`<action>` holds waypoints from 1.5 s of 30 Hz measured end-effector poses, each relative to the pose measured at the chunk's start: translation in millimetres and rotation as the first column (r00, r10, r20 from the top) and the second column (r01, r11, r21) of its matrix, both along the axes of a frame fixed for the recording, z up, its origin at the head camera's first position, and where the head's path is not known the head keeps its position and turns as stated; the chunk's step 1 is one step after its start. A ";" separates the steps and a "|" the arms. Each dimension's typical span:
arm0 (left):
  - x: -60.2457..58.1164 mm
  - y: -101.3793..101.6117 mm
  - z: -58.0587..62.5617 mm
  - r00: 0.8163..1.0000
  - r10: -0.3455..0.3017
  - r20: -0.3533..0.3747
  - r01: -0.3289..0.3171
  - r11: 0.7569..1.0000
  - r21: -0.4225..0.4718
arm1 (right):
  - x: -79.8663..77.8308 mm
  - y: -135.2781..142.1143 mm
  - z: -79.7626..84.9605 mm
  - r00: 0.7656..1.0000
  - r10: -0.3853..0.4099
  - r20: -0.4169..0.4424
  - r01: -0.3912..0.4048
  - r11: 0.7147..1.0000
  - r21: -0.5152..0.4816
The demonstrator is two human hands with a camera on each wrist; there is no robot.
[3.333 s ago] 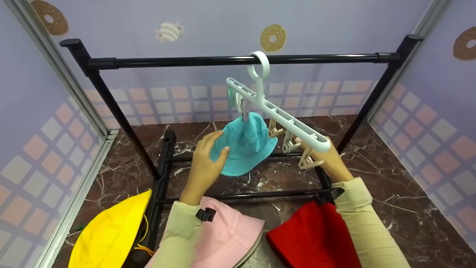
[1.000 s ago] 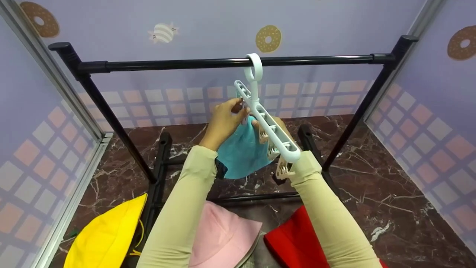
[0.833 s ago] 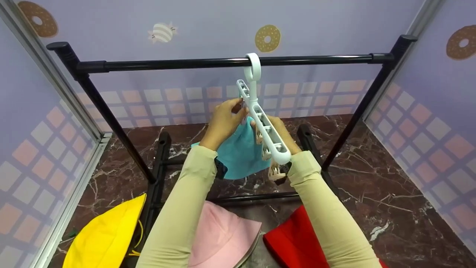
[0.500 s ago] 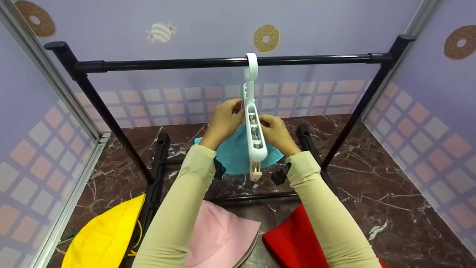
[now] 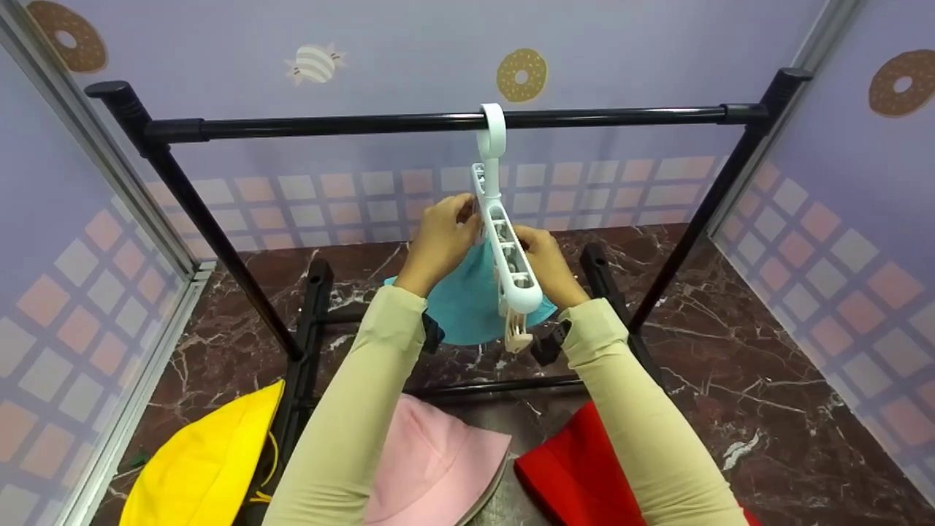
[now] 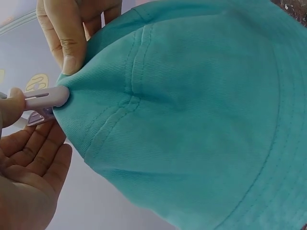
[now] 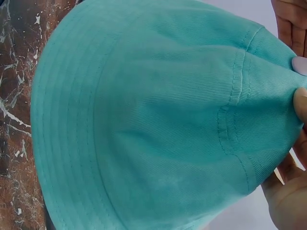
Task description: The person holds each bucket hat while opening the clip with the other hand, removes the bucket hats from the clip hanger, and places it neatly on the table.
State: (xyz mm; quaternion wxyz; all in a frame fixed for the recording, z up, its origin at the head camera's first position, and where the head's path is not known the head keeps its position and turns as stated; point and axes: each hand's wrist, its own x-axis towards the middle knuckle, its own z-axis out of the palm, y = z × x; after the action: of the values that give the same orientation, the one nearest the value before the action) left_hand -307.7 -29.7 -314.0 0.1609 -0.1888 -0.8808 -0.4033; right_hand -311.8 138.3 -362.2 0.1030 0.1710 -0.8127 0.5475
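Note:
A turquoise bucket hat [image 5: 467,303] hangs from a pale pink clothespin [image 6: 48,97] under a white clip hanger [image 5: 511,256]. My left hand [image 5: 442,237] pinches that clothespin between thumb and fingers, as the left wrist view shows. My right hand [image 5: 548,267] pinches the gathered crown of the hat beside the clip, thumb on the near side in the right wrist view. The clip's tip bites the fabric at the top of the crown. A beige clothespin [image 5: 517,334] dangles from the hanger's near end; the hanger bar hides some of the right fingers.
The hanger's ring [image 5: 493,131] loops over the black rack bar [image 5: 329,126]. On the near side lie a yellow hat [image 5: 204,460], a pink hat [image 5: 431,460] and a red hat [image 5: 584,467]. Rack posts rise at both sides, with patterned walls around the marble surface [image 5: 730,343].
Both hands came from beside the hat onto its crown and clothespin. The hanger has turned, its near end swinging left, then slightly back right. In the last half second the hands barely moved.

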 end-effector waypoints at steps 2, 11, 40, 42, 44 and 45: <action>-0.1 0.8 0.4 1.000 0.002 0.000 -0.002 1.000 0.002 | 0.2 -0.1 0.3 1.000 0.000 0.004 0.000 1.000 -0.007; 1.0 2.0 1.1 1.000 0.001 -0.004 -0.001 1.000 0.000 | 1.6 0.9 -0.3 1.000 0.024 0.018 -0.023 0.998 -0.052; 2.3 10.2 -1.3 1.000 0.026 0.001 -0.026 0.998 0.058 | 1.7 4.7 0.0 0.999 0.050 0.015 -0.048 0.991 -0.124; 2.8 10.4 -1.3 1.000 0.025 -0.001 -0.025 0.998 0.060 | 1.8 5.9 -0.9 0.997 0.070 0.010 -0.068 0.988 -0.139; 3.1 10.5 -1.1 1.000 0.024 -0.002 -0.024 0.998 0.061 | 2.1 6.9 -1.7 0.996 0.087 0.004 -0.085 0.985 -0.150; 3.1 10.6 -0.9 1.000 0.024 -0.002 -0.023 0.998 0.060 | 2.1 7.2 -1.9 0.996 0.092 0.005 -0.090 0.984 -0.152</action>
State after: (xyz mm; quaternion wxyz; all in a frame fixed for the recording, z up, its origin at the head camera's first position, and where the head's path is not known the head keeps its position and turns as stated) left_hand -304.7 -19.1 -315.0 0.1726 -0.1741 -0.8702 -0.4273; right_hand -309.8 145.5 -364.2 0.0857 0.1962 -0.7608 0.6127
